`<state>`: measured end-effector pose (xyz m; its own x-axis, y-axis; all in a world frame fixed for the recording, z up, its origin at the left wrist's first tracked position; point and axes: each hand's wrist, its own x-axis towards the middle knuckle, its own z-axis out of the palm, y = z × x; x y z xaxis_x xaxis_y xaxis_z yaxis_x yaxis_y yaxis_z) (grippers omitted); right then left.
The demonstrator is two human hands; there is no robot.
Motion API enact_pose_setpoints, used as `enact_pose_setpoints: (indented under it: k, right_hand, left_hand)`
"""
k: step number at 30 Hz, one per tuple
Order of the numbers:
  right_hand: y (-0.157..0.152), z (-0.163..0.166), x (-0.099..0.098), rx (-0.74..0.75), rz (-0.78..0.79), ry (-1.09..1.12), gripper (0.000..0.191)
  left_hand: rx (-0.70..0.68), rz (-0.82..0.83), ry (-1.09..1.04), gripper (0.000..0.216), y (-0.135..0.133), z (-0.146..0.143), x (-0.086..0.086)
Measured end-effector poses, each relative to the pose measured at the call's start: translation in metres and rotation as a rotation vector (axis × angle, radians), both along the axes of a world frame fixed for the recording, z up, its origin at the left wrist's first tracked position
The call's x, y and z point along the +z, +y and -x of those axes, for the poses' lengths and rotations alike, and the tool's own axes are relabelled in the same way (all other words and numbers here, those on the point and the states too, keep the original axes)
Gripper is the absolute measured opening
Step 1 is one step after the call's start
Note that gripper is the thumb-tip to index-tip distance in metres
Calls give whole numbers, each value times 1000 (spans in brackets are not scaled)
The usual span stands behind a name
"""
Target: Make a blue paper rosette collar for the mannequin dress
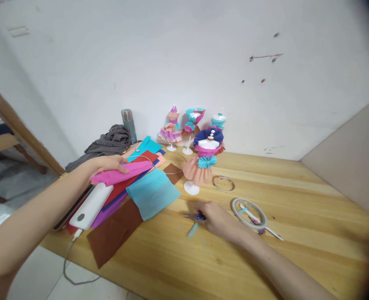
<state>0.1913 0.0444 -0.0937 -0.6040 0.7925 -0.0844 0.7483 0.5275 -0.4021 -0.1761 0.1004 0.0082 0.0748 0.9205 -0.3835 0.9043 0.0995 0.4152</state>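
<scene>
My left hand (113, 163) grips a folded piece of bright pink crepe paper (136, 171) above a pile of coloured sheets. Just under it lies a white power bank (92, 207) with a cable plugged in. My right hand (214, 217) rests low over the table, closed on small scissors (190, 216) whose blades point left. A narrow light blue paper strip (192, 229) lies below the blades. Between the hands are a light blue sheet (154, 193) and a brown sheet (115, 231). Behind the right hand stands a small dress form (201, 162) in pink, peach and blue paper.
More dressed miniature forms (171, 129) stand against the wall. A tape roll (249, 213) with paper scraps lies right of my right hand, and a thinner ring (223, 183) behind it. Striped cloth (109, 146) and a grey flask (129, 125) are at the back left.
</scene>
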Motion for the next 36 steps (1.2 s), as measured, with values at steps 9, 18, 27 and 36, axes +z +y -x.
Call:
enact_pose_setpoints:
  k: [9, 18, 27, 36]
  right_hand:
    - [6, -2, -4, -7, 40, 38, 10]
    - [7, -4, -2, 9, 35, 59, 15]
    - [16, -10, -15, -22, 12, 233, 23]
    - [19, -9, -2, -13, -91, 483, 36]
  left_hand:
    - [150, 50, -354, 69, -47, 22, 56]
    - [224, -116, -483, 69, -49, 3, 61]
    - [155, -55, -1020, 64, -42, -51, 14]
    - [220, 96, -1387, 34, -66, -101, -53]
